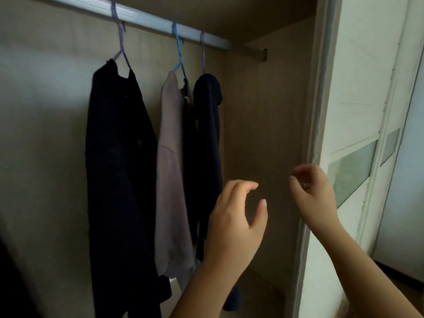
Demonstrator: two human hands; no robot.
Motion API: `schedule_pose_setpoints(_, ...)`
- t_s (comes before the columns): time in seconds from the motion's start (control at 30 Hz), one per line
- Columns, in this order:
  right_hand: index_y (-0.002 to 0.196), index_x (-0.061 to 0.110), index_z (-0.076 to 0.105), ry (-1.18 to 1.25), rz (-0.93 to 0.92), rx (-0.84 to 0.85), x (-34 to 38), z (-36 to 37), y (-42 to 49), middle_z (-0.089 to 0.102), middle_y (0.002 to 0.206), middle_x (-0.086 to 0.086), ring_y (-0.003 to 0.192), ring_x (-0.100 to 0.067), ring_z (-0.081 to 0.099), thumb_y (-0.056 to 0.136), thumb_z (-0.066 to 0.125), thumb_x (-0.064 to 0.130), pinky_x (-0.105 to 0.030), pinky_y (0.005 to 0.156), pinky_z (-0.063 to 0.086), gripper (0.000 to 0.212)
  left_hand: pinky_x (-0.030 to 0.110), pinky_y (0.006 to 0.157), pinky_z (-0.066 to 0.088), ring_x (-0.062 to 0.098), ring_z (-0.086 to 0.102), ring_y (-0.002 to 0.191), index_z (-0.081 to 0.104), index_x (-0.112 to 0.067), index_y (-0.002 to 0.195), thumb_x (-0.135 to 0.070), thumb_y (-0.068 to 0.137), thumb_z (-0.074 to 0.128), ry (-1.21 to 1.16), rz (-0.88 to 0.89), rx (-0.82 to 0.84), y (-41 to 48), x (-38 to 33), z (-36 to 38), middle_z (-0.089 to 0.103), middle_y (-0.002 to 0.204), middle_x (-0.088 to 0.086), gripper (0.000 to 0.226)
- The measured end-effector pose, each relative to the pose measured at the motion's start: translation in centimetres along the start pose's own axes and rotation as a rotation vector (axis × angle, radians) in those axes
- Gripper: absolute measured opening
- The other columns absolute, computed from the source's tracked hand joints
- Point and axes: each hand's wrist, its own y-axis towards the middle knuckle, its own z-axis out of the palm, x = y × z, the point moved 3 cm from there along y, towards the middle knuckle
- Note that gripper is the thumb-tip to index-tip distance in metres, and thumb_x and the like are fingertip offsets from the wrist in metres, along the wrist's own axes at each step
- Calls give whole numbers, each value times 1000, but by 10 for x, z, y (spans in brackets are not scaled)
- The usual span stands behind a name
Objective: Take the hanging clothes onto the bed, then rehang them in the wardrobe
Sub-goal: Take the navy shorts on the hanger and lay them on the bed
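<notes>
hanging from the rail (pixel 146 18) — three garments (pixel 119 157); left hand (pixel 236 221), right hand (pixel 314 196) loose.

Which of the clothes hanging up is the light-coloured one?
The grey garment in the middle, on the blue hanger. The left garment and the right garment are both dark.

Both hands raised in front of the body, bare forearms coming up from the lower right, neither holding anything. Left hand (pixel 236 216): back toward the camera, fingers loosely curved forward, thumb out to the right with a clear gap between it and the fingers. Right hand (pixel 312 193): higher and further right, wrist bent, fingers loosely curled downward, somewhat blurred; hands apart, not touching.
</notes>
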Motion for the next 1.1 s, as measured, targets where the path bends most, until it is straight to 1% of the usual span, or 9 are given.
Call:
schedule_pose_setpoints(0.13,93,21,51,180,-100,126,69,23,-6,52,83,16,77,3,52,86,55,12,-5,68,39,12,11,85,43,3,55,98,60,-10,103,-24,84,51,72,90,-168,13,-1,-76,59,101,-4,25)
schedule_pose_setpoints(0.23,91,21,51,280,-150,149,115,39,5,53,82,15,73,6,52,86,55,12,0,64,38,11,20,85,46,11,58,97,61,-7,101,-21,85,51,196,173,-253,29,-10,-123,60,101,0,24)
schedule_pose_setpoints(0.47,110,15,49,308,-60,120,153,75,70,55,113,-6,91,-11,51,87,56,27,-20,73,40,27,18,87,37,12,49,106,60,-13,109,-28,83,46,454,185,-146,92,-6,-146,60,113,3,34)
schedule_pose_setpoints(0.63,114,8,49,225,-16,181,159,102,106,57,114,-11,100,-23,56,85,58,36,-32,79,43,41,24,93,34,16,44,120,53,-15,124,-24,87,54,450,102,-33,123,11,-136,49,129,1,38)
schedule_pose_setpoints(0.73,115,5,50,174,-26,211,159,111,123,58,112,-12,100,-25,57,86,59,33,-33,80,44,41,18,93,33,15,47,118,54,-13,123,-18,87,55,400,61,-20,135,29,-129,50,127,1,37)
schedule_pose_setpoints(0.83,112,4,53,155,-12,248,154,110,139,58,102,-9,91,-21,54,86,58,26,-31,72,42,34,4,86,30,11,52,109,60,-8,115,-9,86,56,332,64,-48,139,45,-126,55,121,3,30)
schedule_pose_setpoints(0.9,107,5,53,147,11,280,148,107,149,53,96,-6,87,-19,50,86,57,22,-28,67,38,27,-6,82,29,-2,49,99,63,-7,110,-4,84,57,301,89,-87,141,51,-126,58,116,2,27)
schedule_pose_setpoints(1.0,89,7,47,59,74,352,141,107,168,50,84,-6,81,-23,49,86,55,19,-27,51,33,15,-5,83,32,-8,44,96,65,-6,106,0,83,57,258,108,-131,144,59,-123,58,109,-2,25)
schedule_pose_setpoints(1.1,71,7,43,-22,147,440,139,108,182,51,84,-12,77,-25,51,89,55,23,-28,60,39,27,-2,84,35,-4,48,97,66,-8,105,-1,82,58,242,113,-146,145,63,-122,55,107,-9,25)
